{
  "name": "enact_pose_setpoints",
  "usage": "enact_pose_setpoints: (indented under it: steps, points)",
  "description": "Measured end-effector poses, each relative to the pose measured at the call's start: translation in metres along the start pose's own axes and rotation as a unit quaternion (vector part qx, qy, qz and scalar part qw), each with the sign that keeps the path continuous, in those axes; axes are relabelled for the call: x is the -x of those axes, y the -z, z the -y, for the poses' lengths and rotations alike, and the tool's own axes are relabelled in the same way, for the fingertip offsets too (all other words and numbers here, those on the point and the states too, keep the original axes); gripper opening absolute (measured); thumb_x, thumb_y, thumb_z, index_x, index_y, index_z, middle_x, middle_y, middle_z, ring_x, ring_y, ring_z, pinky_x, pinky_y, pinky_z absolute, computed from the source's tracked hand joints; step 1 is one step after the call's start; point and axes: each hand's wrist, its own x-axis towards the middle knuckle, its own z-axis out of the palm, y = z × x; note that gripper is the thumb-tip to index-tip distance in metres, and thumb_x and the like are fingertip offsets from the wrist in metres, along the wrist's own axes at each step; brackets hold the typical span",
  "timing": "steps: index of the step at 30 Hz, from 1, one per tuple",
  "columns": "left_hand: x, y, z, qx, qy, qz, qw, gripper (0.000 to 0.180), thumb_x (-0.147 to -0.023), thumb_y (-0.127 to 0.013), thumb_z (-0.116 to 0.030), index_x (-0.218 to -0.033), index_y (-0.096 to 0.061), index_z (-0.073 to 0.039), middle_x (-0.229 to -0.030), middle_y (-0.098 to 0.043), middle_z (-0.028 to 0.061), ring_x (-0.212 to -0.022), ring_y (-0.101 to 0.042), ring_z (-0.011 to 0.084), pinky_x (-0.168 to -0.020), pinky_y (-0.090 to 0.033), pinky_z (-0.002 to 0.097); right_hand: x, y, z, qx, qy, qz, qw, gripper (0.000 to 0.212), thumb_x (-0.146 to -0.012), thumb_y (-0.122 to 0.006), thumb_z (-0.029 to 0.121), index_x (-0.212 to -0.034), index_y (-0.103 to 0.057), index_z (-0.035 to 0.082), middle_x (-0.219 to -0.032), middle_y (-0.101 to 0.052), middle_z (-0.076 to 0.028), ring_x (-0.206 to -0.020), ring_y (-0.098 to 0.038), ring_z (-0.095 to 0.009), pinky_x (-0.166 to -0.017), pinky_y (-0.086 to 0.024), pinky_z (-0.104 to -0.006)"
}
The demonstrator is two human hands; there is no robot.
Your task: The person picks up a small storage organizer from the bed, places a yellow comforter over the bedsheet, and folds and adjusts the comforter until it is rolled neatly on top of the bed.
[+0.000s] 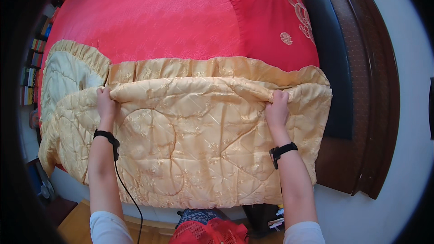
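Note:
A quilted golden bedspread (pixel 199 140) with a ruffled border lies across the near side of the bed and hangs over its front edge. My left hand (pixel 106 104) pinches a fold along its upper part, near the left end. Further right, my right hand (pixel 277 108) grips the same raised fold close to the right end. Between the two hands the fold runs as a thick ridge. At the far left, a corner of the bedspread is turned over and shows a paler underside (pixel 68 74). Each wrist wears a black band.
Red bedding (pixel 158 22) covers the rest of the bed, with a red embroidered pillow (pixel 275 27) at the right. Beyond it stands a dark headboard (pixel 337 54) with a wooden frame. Books (pixel 34 70) line shelves at the left. A black cable (pixel 129 190) hangs from my left wristband.

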Motion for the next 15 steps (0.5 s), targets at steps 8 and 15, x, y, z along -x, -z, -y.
enact_pose_setpoints:
  steps: [8, 15]
  points:
    - [-0.015, 0.036, 0.000, 0.062, 0.041, -0.178, 0.981, 0.016, -0.077, -0.050, -0.005, -0.093, -0.053, -0.007, -0.102, -0.045, 0.0146, -0.090, -0.051, 0.0373, -0.077, -0.044, 0.0411, 0.009, 0.058, 0.015, -0.008, 0.023, -0.110, 0.994, 0.023, -0.074, -0.057, 0.003, -0.094, -0.046, 0.008, -0.099, -0.046, -0.013, -0.085, -0.055, -0.036, -0.070, -0.046, -0.0467]
    - [0.011, 0.001, 0.029, 0.365, -0.036, -0.006, 0.930, 0.050, -0.072, -0.064, -0.005, -0.119, -0.047, -0.008, -0.117, -0.043, 0.0144, -0.102, -0.052, 0.0322, -0.086, -0.045, 0.0385, 0.040, 0.035, 0.024, -0.027, 0.106, -0.069, 0.992, 0.053, -0.072, -0.061, 0.005, -0.121, -0.042, 0.009, -0.125, -0.040, -0.017, -0.105, -0.050, -0.036, -0.080, -0.043, -0.0459]
